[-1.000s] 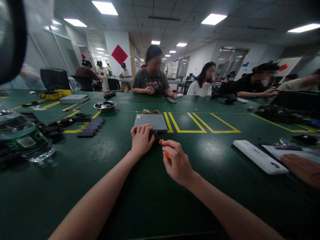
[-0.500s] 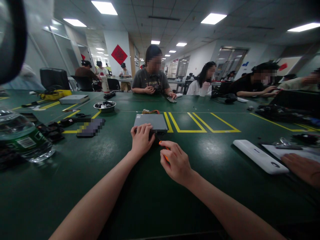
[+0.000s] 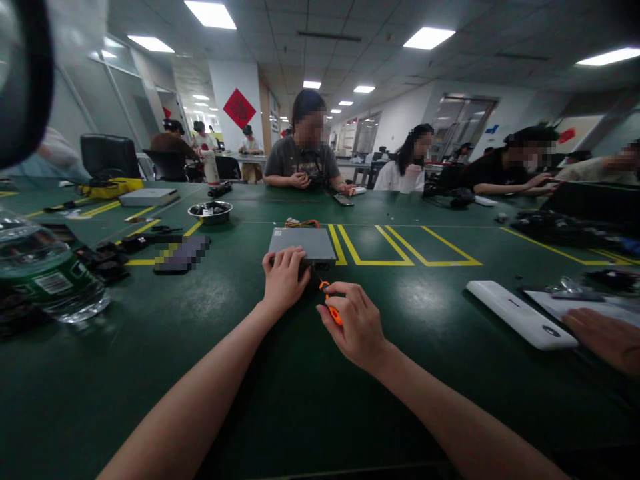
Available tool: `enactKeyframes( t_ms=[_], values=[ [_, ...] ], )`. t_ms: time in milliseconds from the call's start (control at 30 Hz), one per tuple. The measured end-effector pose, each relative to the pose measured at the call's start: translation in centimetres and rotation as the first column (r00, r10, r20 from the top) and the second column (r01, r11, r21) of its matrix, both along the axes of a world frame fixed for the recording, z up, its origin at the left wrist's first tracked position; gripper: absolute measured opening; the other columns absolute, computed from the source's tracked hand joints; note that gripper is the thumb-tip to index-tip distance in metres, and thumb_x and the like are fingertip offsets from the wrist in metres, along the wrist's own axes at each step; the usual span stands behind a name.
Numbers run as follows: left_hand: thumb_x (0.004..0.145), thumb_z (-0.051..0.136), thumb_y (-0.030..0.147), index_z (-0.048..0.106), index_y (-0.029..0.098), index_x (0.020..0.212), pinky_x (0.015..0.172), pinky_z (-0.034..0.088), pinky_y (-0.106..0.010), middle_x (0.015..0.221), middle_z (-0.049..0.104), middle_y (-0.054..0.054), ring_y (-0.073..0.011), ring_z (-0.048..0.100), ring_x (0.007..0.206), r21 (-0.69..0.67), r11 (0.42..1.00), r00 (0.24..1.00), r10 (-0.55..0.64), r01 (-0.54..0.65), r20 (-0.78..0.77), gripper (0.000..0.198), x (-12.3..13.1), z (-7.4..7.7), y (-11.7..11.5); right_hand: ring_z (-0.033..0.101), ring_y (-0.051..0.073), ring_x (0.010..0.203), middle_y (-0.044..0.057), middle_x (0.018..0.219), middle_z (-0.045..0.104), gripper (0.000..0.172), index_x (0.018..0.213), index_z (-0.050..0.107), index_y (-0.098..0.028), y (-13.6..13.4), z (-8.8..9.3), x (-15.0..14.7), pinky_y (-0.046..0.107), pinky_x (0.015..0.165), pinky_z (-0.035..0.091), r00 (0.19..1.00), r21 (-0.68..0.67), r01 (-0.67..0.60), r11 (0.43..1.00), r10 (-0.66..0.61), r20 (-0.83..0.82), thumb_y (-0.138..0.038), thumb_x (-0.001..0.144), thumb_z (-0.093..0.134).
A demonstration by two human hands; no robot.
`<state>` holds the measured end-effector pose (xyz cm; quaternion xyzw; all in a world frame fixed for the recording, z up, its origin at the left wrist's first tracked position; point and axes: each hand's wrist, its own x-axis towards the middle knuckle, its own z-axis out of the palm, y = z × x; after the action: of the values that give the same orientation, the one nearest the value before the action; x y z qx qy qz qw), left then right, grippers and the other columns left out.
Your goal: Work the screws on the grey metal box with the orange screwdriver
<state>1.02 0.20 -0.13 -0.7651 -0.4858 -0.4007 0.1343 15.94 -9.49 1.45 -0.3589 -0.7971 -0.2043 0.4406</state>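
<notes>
My left hand (image 3: pixel 283 279) lies palm-down on the near edge of the grey metal box (image 3: pixel 302 244), fingers curled over its front lip and pressing it against the green table (image 3: pixel 280 393). My right hand (image 3: pixel 354 325) is closed in a pinch around the orange-handled screwdriver (image 3: pixel 331 308); thumb and fingers wrap the handle, and only a short length of it shows between them.

The screwdriver's long axis runs away from me and slightly to the left, from my right hand toward the box's front face. Its thin dark shaft meets the box near the right front corner, just beside my left fingertips. Whether the tip sits in a screw head is too small to tell. The box lies directly ahead of both hands, its long side across my view. My left hand is on it; my right stays just short of it, joined only through the tool.

Coloured wires (image 3: pixel 301 223) protrude at the box's far edge. A white flat device (image 3: pixel 520 314) lies well apart to the right, beside another person's hand (image 3: pixel 607 340). A steel bowl (image 3: pixel 210 213) stands to the far left.
</notes>
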Motion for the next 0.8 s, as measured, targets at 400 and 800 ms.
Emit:
enactKeyframes(
  t_ms=[400, 800],
  values=[
    [0.081, 0.049, 0.027, 0.05, 0.024, 0.105, 0.098, 0.02, -0.044, 0.12, 0.056, -0.005, -0.022, 0.046, 0.113, -0.008, 1.0, 1.0, -0.011, 0.011, 0.008, 0.024, -0.02, 0.06, -0.08, 0.052, 0.019, 0.094, 0.009, 0.099, 0.05, 0.017, 0.093, 0.043, -0.02, 0.26, 0.09, 0.16, 0.035, 0.074, 0.052, 1.0, 0.032, 0.014, 0.999, -0.014, -0.012, -0.013, 0.08, 0.051],
    [0.081, 0.049, 0.027, 0.049, 0.025, 0.106, 0.097, 0.021, -0.044, 0.12, 0.056, -0.005, -0.0219, 0.046, 0.113, -0.008, 1.0, 1.0, -0.007, 0.007, 0.003, 0.024, 0.04, 0.08, -0.11, 0.054, 0.018, 0.086, 0.007, 0.091, 0.052, 0.017, 0.09, 0.043, -0.02, 0.05, 0.17, 0.05, 0.034, 0.071, 0.052, 1.0, 0.035, 0.005, 0.999, -0.004, -0.015, -0.015, 0.078, 0.054]
  ],
)
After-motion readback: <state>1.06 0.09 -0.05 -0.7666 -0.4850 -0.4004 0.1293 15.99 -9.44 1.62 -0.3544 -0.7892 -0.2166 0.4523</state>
